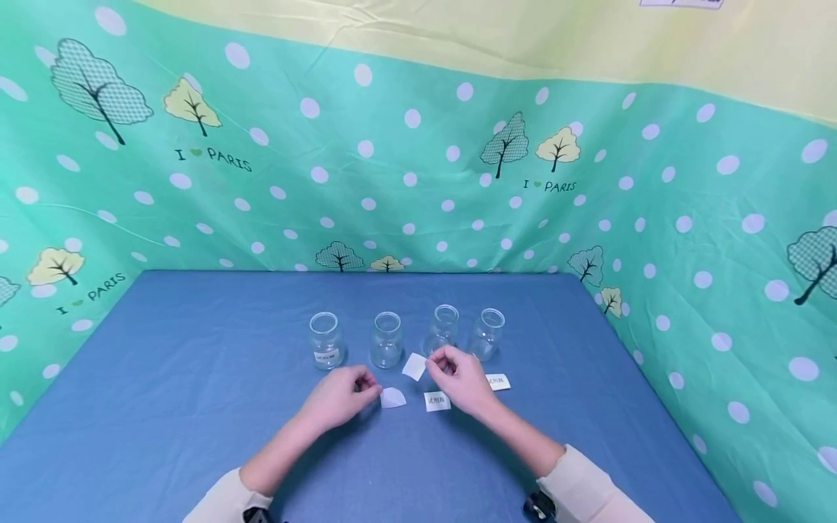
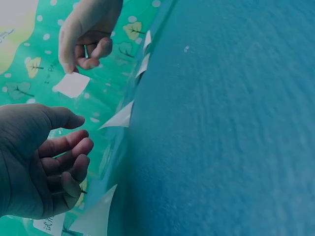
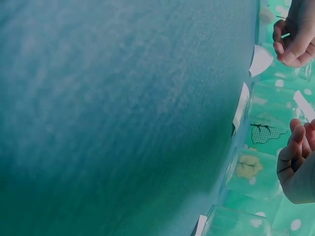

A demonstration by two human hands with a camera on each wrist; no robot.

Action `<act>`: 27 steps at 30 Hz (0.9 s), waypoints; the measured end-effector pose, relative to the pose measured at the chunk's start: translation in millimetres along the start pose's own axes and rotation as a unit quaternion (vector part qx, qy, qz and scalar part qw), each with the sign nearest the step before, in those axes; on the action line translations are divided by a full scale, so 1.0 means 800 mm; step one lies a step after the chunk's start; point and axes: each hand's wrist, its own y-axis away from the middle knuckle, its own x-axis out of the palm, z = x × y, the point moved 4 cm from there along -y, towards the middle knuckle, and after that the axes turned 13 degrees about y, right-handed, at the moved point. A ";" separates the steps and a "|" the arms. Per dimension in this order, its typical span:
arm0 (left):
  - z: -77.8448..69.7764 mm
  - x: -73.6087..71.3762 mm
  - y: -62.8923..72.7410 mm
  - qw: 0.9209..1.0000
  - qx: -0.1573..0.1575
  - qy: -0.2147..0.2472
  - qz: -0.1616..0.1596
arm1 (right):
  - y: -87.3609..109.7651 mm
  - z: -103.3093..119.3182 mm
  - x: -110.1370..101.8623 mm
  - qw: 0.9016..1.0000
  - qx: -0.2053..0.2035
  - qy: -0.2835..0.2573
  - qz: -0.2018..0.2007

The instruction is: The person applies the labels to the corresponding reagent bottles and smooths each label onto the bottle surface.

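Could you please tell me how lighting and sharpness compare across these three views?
Head view: brightest, lettering fairly crisp, soft shadows on the blue tablecloth beneath the left hand and right hand; left wrist view: dimmer, blue-green tinted, tilted, cloth texture soft; right wrist view: also dim and tilted, with a darker shadow low on the tablecloth and the glass jars faint.

A green polka-dotted fabric backdrop (image 1: 386,109) encloses a blue cloth-covered tabletop (image 1: 196,349).
The backdrop, printed with pale round dots, grey-green checked trees (image 1: 98,83), small yellow trees (image 1: 557,145) and black "I PARIS" lettering (image 1: 212,157), creases lightly beneath a pale yellow upper band (image 1: 523,36) and continues along the right side.
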 end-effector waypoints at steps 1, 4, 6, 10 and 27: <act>0.000 -0.001 -0.001 1.000 -0.001 0.006 -0.002 | 0.000 0.000 0.001 1.000 0.000 0.002 0.000; -0.003 -0.002 -0.004 0.999 -0.007 0.034 -0.010 | 0.000 0.000 0.002 1.000 -0.001 0.001 -0.002; -0.005 -0.003 -0.005 0.998 -0.009 0.059 -0.015 | -0.001 0.001 0.004 1.000 -0.002 0.001 -0.002; -0.009 -0.001 -0.009 0.994 -0.011 0.106 -0.024 | -0.001 0.004 0.006 1.000 0.001 0.003 -0.001; -0.015 0.012 -0.015 0.976 -0.012 0.216 -0.031 | 0.003 0.018 0.013 0.993 -0.082 0.078 -0.034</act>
